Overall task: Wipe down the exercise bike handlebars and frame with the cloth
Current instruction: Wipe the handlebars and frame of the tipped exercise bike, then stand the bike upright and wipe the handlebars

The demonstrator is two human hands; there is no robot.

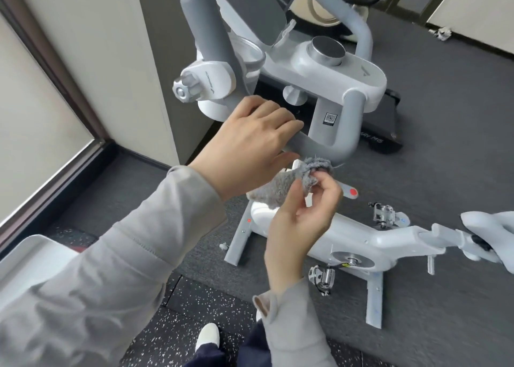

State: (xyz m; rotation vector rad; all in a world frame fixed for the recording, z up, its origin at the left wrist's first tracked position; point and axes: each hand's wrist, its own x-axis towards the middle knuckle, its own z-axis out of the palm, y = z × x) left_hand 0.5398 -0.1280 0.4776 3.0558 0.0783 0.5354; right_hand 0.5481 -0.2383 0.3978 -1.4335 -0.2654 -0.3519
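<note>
A white exercise bike fills the middle of the head view. Its grey handlebar (331,147) curves across the centre, and its white frame (358,238) runs low to the right. My left hand (250,144) grips the handlebar's near bend from above. Just below that bend, my right hand (306,213) pinches a fluffy grey cloth (281,186) between thumb and fingers. The cloth's top bunch touches the underside of the handlebar. A silver round knob (328,51) sits on the white console.
Two metal pedals (385,213) (322,279) stick out from the frame, and the white saddle (489,236) lies at the right edge. A cream wall corner (133,61) stands left. A white tray-like edge (30,258) is at lower left. My white shoe (207,336) rests on speckled flooring.
</note>
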